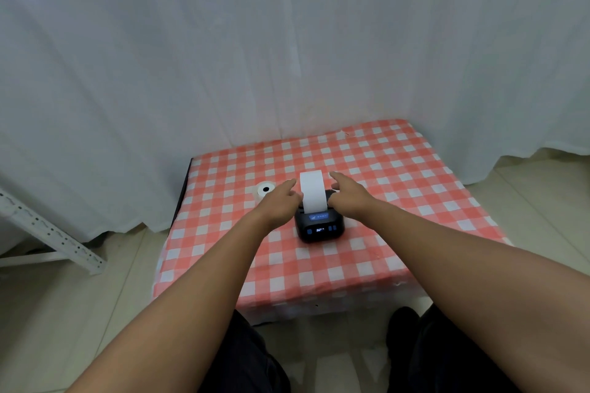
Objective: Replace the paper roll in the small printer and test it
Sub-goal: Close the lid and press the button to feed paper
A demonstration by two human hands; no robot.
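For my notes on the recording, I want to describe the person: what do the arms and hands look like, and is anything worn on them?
Both arms are bare up to the edge of the picture: no sleeves show. The left hand and the right hand have no gloves, and no ring, watch or bracelet can be seen on the fingers or wrists. Lower down, dark trousers cover the legs.

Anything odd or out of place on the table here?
A long strip of white paper stands up out of the black printer, between the left hand and right hand. Nothing looks spilled or damaged.
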